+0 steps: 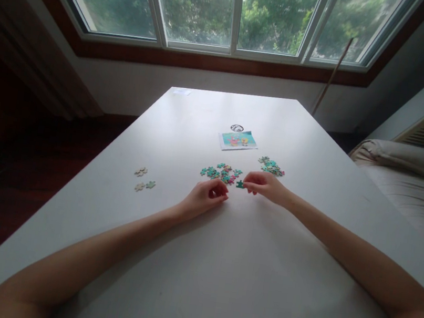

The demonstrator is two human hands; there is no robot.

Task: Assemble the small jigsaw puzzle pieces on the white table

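The left arm reaches forward across the table (178,276), its hand (202,197) resting with fingers curled toward the thumb; whether anything sits between them, I cannot tell. The right arm reaches in from the other side, and the right hand (268,187) pinches a green puzzle piece (240,184) at its fingertips. That piece is just beside the middle pile (215,174), which lies just beyond the left hand. Another pile (273,168) lies just past the right hand.
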